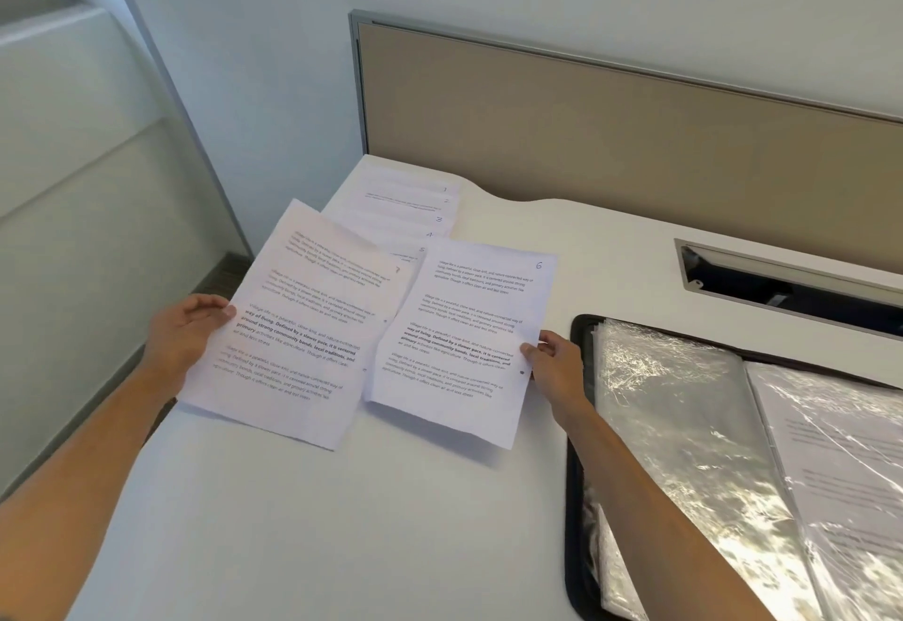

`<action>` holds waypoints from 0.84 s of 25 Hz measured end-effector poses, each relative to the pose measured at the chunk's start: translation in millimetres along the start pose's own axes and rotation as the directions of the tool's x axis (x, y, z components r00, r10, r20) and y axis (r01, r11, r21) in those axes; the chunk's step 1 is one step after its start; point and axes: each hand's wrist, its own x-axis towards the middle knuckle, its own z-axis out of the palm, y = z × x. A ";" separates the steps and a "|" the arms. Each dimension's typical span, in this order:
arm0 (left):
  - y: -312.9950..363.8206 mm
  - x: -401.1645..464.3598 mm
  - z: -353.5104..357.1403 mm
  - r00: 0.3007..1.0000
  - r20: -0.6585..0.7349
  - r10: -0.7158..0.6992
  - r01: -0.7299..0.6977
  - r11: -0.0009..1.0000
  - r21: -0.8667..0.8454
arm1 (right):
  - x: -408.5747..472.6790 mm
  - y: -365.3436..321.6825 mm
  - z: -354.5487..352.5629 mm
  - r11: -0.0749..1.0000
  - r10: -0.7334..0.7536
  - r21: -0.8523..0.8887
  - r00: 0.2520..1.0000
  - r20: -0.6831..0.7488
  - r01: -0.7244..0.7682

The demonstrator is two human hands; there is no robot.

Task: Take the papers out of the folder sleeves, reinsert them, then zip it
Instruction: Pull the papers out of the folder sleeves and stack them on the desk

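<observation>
On the white bench we have two printed sheets in hand. Left hand pinches sheet 7 at its left edge, thumb on top, the sheet lifted and tilted. Right hand pinches sheet 6 at its right edge, flat on the bench. Behind them, a fanned stack of sheets numbered 1 to 5. Black zip folder lies open at right, its glossy crinkled plastic sleeves glaring; the right-hand sleeve has a paper inside.
</observation>
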 end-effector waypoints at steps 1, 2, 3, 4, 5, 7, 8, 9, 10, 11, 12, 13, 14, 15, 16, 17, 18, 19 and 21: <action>0.7 0.0 -6.8 1.000 -0.008 -0.012 0.012 1.000 -0.017 | 1.3 -1.2 -1.8 1.000 -0.004 -0.008 1.000 -0.017 0.004; 1.4 0.4 -13.3 1.000 -0.013 -0.027 0.027 0.999 -0.045 | 2.9 -2.5 -3.0 1.000 -0.008 -0.017 0.999 -0.031 0.007; 2.3 1.2 -19.1 0.999 -0.019 -0.048 0.046 0.995 -0.088 | 4.5 -4.1 -3.6 1.000 -0.011 -0.030 0.999 -0.041 0.010; 2.6 2.3 -23.8 0.997 -0.018 -0.071 0.068 0.989 -0.134 | 5.6 -5.9 -3.5 0.999 -0.013 -0.045 0.999 -0.044 0.011; 4.1 1.9 -27.2 0.996 -0.010 -0.092 0.089 0.981 -0.170 | 6.5 -7.7 -2.3 0.998 -0.014 -0.059 0.999 -0.036 0.011; 7.0 -1.4 -29.7 0.993 0.013 -0.119 0.119 0.973 -0.197 | 7.1 -10.8 3.8 0.998 -0.008 -0.060 1.000 0.005 0.008; 7.5 -3.6 -29.4 0.991 0.027 -0.128 0.131 0.970 -0.203 | 5.9 -12.6 9.6 0.998 -0.009 -0.060 0.999 0.031 0.010; 6.8 -5.7 -28.8 0.989 0.040 -0.139 0.145 0.968 -0.207 | 3.9 -14.8 17.2 0.998 -0.013 -0.068 0.998 0.056 0.017; 5.7 -8.4 -27.6 0.987 0.052 -0.150 0.158 0.966 -0.206 | 1.2 -16.8 26.7 0.997 -0.020 -0.078 0.997 0.079 0.026; 3.7 -10.9 -25.8 0.985 0.063 -0.162 0.172 0.964 -0.204 | -1.9 -18.6 37.5 0.996 -0.028 -0.080 0.994 0.102 0.037; 0.7 -13.5 -23.3 0.982 0.074 -0.173 0.185 0.963 -0.198 | -5.3 -20.5 49.6 0.996 -0.031 -0.075 0.992 0.125 0.041; -2.5 -15.8 -20.3 0.980 0.084 -0.181 0.194 0.963 -0.185 | -8.5 -22.6 62.1 0.998 -0.026 -0.060 0.989 0.146 0.035; -6.1 -17.8 -17.4 0.978 0.093 -0.185 0.198 0.965 -0.171 | -12.0 -25.2 74.3 0.999 -0.012 -0.044 0.986 0.166 0.020; -10.2 -18.9 -14.9 0.977 0.099 -0.188 0.202 0.966 -0.159 | -14.8 -27.6 86.0 1.000 0.006 -0.028 0.983 0.185 -0.001; -13.5 -19.3 -12.2 0.976 0.103 -0.193 0.208 0.966 -0.152 | -17.2 -29.9 97.1 1.000 0.027 -0.020 0.979 0.202 -0.023; -16.0 -19.8 -10.3 0.975 0.100 -0.199 0.212 0.967 -0.144 | -18.3 -30.8 107.0 0.999 0.051 -0.016 0.976 0.214 -0.049; -17.7 -20.1 -8.1 0.976 0.092 -0.198 0.209 0.969 -0.132 | -17.8 -31.0 115.9 0.997 0.077 -0.030 0.973 0.218 -0.072; -19.2 -19.8 -6.1 0.979 0.076 -0.191 0.199 0.973 -0.115 | -16.7 -30.5 123.4 0.995 0.090 -0.053 0.972 0.218 -0.081; -20.0 -19.2 -0.4 0.987 0.031 -0.160 0.162 0.985 -0.060 | -15.3 -29.9 134.4 0.992 0.084 -0.106 0.969 0.231 -0.061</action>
